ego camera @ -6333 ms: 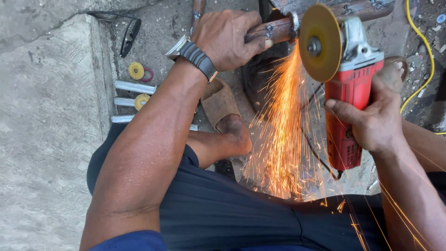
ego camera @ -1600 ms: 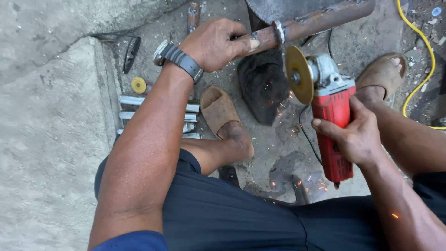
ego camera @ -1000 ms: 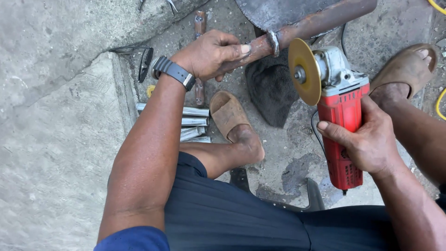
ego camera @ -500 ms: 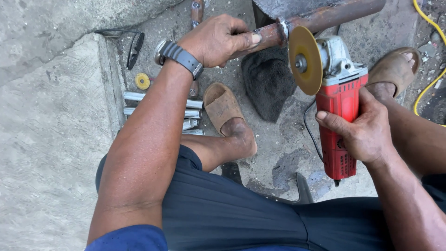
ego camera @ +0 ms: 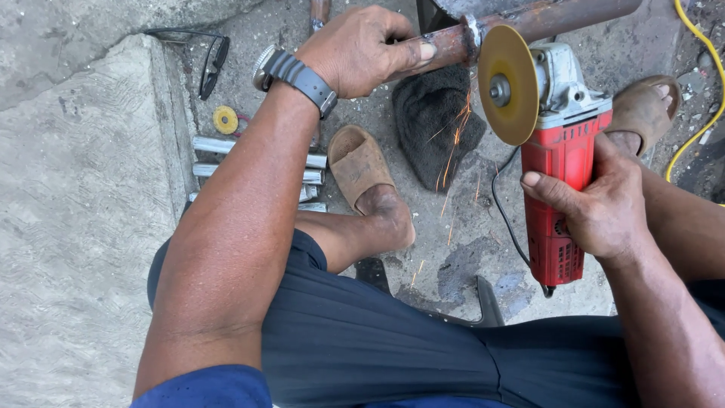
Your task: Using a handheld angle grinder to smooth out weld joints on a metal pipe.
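My left hand (ego camera: 361,47) grips a rusty metal pipe (ego camera: 544,17) that runs across the top of the view. A dark watch sits on that wrist. My right hand (ego camera: 600,204) is wrapped around the body of a red angle grinder (ego camera: 559,193). Its yellow disc (ego camera: 507,85) touches the pipe at a welded ring, just right of my left thumb. A few orange sparks fall below the disc over a dark cloth (ego camera: 434,121).
My feet wear brown sandals (ego camera: 359,162), one by the cloth and one at the right (ego camera: 642,109). Short metal tube pieces (ego camera: 219,147), a small yellow disc (ego camera: 225,119) and dark glasses (ego camera: 208,60) lie by a concrete slab (ego camera: 75,196). A yellow cable (ego camera: 698,113) runs at right.
The grinder lifted off the pipe after the heavy spark shower, then came back; the disc now meets the pipe again and a few sparks fly. My left hand has kept its hold.
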